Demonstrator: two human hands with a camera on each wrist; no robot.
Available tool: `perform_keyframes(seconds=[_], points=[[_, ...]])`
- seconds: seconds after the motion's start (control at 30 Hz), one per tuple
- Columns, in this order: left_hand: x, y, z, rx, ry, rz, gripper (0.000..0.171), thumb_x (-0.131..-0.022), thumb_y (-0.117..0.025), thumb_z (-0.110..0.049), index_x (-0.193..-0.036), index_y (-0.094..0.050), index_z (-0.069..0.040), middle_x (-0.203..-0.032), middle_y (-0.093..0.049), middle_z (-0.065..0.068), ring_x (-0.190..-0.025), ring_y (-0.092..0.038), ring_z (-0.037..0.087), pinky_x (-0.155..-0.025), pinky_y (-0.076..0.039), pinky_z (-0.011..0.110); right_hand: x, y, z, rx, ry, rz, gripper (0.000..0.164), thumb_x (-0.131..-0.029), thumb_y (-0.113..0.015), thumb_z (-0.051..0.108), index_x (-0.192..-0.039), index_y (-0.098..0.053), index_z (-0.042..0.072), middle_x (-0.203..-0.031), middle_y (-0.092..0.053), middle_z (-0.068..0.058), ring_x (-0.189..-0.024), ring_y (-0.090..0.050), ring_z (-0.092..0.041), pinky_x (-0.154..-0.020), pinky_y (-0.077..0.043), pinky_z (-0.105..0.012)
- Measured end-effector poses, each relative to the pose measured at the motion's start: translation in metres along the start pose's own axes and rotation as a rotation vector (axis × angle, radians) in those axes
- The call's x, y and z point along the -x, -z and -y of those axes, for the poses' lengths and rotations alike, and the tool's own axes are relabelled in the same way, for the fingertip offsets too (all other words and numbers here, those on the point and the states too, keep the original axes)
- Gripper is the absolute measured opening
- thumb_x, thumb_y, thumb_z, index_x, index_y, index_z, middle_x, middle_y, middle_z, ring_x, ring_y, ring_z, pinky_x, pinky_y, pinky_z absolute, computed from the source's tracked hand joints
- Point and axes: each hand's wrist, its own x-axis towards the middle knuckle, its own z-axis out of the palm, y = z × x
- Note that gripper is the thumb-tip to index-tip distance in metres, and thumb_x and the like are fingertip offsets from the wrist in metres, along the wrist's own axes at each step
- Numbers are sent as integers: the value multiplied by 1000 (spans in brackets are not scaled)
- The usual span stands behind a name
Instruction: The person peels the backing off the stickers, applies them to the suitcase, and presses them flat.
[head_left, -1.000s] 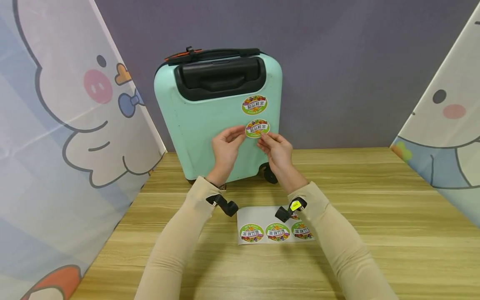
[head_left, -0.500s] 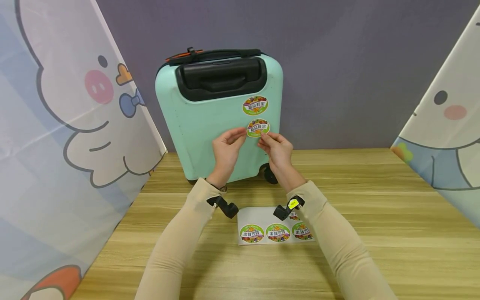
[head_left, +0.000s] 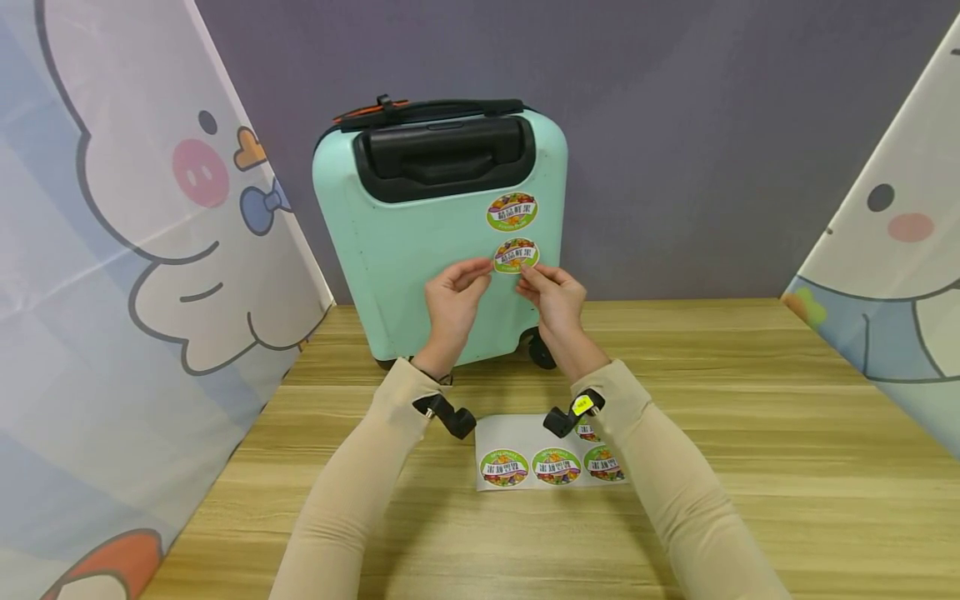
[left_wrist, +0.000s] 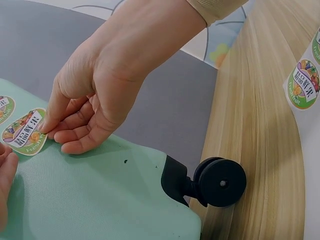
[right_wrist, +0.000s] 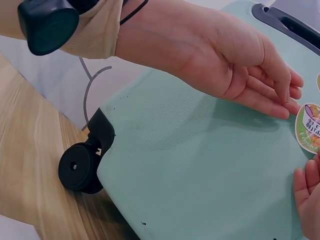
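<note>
A mint-green suitcase (head_left: 405, 242) stands upright on the table. An oval fruit sticker (head_left: 516, 255) lies at its front face, on the right, below a matching sticker (head_left: 512, 212). My right hand (head_left: 558, 302) pinches the lower right edge of the lower sticker between thumb and index finger, also seen in the left wrist view, where the thumb (left_wrist: 49, 120) overlaps the sticker's edge. My left hand (head_left: 452, 302) is at the sticker's left edge, fingers loosely bent. In the right wrist view its fingertips (right_wrist: 294, 106) are right at the edge, with the thumb off the sticker.
A white sticker sheet (head_left: 517, 429) with several oval stickers lies on the wooden table (head_left: 750, 417) below my forearms, partly covered by the right sleeve. A black wheel (head_left: 540, 350) juts from the suitcase's lower right corner. A grey wall (head_left: 712, 150) stands behind.
The lower sticker's left edge has shifted slightly right, away from my left thumb, and the left fingertips have dropped a little. My right hand keeps its pinch and has barely moved.
</note>
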Motion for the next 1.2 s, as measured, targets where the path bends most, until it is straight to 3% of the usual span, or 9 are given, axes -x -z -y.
perform_keyframes(seconds=[0.33,0.73,0.97,1.1,1.2], points=[[1,0,-1,16,3,2,19,-90,-62,11,-107,-70,13,-106,-71,26,-102,-69,34,-85,-56,31,-3,0,3,102,9,5,19,-88,-71,-6,-74,-67,6,-65,-67,-4,-55,-65,-13,-60,-59,-28],[2,0,0,44,-32,12,19,-91,-57,14,-106,-69,15,-105,-70,28,-99,-70,35,-85,-57,35,-7,6,8,253,36,80,22,-87,-75,-1,-68,-68,9,-59,-61,-3,-49,-59,-11,-56,-58,-28],[3,0,-1,46,-44,21,19,-92,-55,14,-105,-69,15,-105,-70,26,-100,-69,34,-86,-57,36,-10,11,12,510,129,136,22,-87,-79,15,-71,-66,7,-55,-56,1,-47,-55,-10,-54,-58,-30],[3,0,-1,46,-39,17,19,-94,-54,13,-105,-69,16,-105,-70,26,-103,-68,35,-88,-56,36,-12,14,13,654,194,160,33,-86,-80,25,-74,-65,-1,-53,-57,2,-45,-57,-10,-54,-57,-31],[4,0,-1,46,-43,17,19,-94,-53,13,-105,-68,17,-106,-69,29,-104,-67,37,-88,-56,36,-11,20,10,702,194,170,42,-87,-79,30,-75,-64,-7,-51,-56,1,-45,-57,-12,-53,-55,-31]])
